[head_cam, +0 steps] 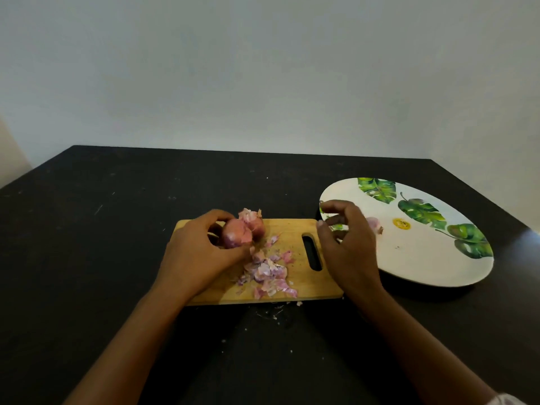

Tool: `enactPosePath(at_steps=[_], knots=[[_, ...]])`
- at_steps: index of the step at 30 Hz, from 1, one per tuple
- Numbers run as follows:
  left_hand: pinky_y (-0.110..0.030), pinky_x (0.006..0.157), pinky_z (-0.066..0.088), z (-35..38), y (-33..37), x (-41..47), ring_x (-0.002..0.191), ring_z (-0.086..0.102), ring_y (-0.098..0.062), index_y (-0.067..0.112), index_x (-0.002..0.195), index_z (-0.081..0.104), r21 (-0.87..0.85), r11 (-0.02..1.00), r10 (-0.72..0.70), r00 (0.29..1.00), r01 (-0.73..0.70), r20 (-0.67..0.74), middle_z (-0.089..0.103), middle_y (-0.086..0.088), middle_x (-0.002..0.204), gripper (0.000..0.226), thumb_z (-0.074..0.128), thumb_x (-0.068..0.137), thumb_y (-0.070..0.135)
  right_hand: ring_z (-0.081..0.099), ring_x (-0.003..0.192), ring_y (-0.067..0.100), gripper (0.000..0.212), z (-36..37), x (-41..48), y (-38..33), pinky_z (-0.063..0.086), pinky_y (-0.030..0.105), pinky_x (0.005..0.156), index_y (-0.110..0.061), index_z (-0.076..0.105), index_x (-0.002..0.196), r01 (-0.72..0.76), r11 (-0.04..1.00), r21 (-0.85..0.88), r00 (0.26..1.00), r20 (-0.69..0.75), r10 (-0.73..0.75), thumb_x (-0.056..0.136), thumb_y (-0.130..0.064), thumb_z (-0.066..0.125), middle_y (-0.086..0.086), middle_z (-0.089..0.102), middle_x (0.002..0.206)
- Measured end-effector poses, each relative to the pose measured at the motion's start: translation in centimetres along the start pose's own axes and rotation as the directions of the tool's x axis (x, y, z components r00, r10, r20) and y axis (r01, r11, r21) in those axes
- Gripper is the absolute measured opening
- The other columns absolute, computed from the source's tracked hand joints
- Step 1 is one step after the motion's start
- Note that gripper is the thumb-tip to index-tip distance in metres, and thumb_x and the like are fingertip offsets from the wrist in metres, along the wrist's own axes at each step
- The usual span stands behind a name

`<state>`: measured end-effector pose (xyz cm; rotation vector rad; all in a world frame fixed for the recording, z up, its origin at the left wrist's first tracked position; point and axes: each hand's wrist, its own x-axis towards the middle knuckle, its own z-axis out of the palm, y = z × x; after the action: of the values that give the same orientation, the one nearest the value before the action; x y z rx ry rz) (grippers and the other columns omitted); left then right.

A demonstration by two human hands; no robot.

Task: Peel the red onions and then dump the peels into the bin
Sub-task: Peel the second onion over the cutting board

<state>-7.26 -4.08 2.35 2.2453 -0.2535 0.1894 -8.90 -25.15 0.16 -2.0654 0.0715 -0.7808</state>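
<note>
red onion (237, 235): middle of the frame, held just above the far left part of the board. Dull reddish-pink skin, a bit glossy on the side facing the camera, and a ragged pale-pink flap of loose skin (249, 214) sticking up at its far end. Looks only partly peeled.
left hand (198, 252): wrapped around the onion from the left, fingers curling over the far side and thumb along the near side.
peels (268, 273): messy pile of pink, lilac and whitish flakes on the board, just below and right of the onion, trailing toward the near edge.
cutting board (292, 229): light wood, lying flat, with the handle slot at its right end.
right hand (347, 244): just right of the board's slot end, over the left rim of the plate. Fingers loosely curled, thumb and forefinger apart, nothing showing between them. Well apart from the left hand.
second onion (374, 224): pale purple, sitting on the plate, half hidden behind the right hand.
plate (423, 258): big white one with green leaf prints, right side of the frame, beside the board.
crumbs (274, 312): tiny skin bits on the table just in front of the board.
table (87, 258): dark, scuffed.
</note>
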Motion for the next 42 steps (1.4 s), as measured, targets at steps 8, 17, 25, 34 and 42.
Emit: enactPosePath(at_steps=[8,17,25,34,42], knots=[[-0.002,0.069,0.044,1.4,2.1,-1.3,0.088,0.058,0.004,0.034,0.112,0.056,-0.141,0.969,0.197,0.978,-0.204,-0.062,0.056,0.022,0.100,0.055,0.082,0.064,0.024,0.064,0.110,0.016,0.041,1.2,-2.1,-2.3,0.056,0.035,0.088,-0.029,0.054,0.124,-0.338,0.826,0.451,0.848,0.526,0.060,0.085,-0.038,0.063,0.000,0.062,0.125],[-0.009,0.078,0.049,1.6,2.5,-1.6,0.090,0.062,0.006,0.028,0.107,0.062,-0.295,0.935,0.187,0.981,-0.195,-0.056,0.066,0.015,0.097,0.043,0.076,0.070,0.013,0.061,0.116,0.027,0.050,1.2,-1.7,-1.2,0.052,0.046,0.096,-0.027,0.061,0.124,-0.521,0.610,0.597,0.792,0.604,0.084,0.077,-0.018,0.074,0.008,0.053,0.134],[-0.012,0.077,0.051,1.7,2.2,-1.5,0.083,0.066,0.002,0.022,0.095,0.067,-0.362,0.913,0.134,0.976,-0.188,-0.169,0.070,0.010,0.087,0.028,0.072,0.075,0.003,0.062,0.116,0.024,0.055,1.2,-1.8,-1.3,0.053,0.040,0.093,-0.023,0.056,0.128,-0.484,0.605,0.632,0.814,0.579,0.046,0.076,-0.011,0.072,0.004,0.059,0.131],[-0.005,0.069,0.046,2.0,2.5,-1.8,0.081,0.065,0.005,0.023,0.107,0.055,-0.363,0.922,0.053,0.973,-0.134,-0.224,0.068,0.010,0.080,0.045,0.076,0.070,0.006,0.062,0.110,0.005,0.053,1.2,-2.2,-2.1,0.054,0.020,0.080,-0.024,0.054,0.116,-0.287,0.797,0.531,0.880,0.474,0.001,0.076,0.004,0.074,-0.004,0.057,0.125],[-0.010,0.062,0.050,2.4,2.9,-2.3,0.068,0.067,-0.003,0.018,0.091,0.053,-0.527,0.847,-0.056,0.973,-0.074,-0.226,0.070,-0.001,0.070,0.036,0.073,0.069,-0.002,0.063,0.111,0.015,0.053,1.7,-2.6,-1.9,0.056,0.027,0.081,-0.020,0.055,0.111,-0.210,0.797,0.566,0.909,0.414,-0.054,0.072,0.010,0.076,0.000,0.059,0.120]])
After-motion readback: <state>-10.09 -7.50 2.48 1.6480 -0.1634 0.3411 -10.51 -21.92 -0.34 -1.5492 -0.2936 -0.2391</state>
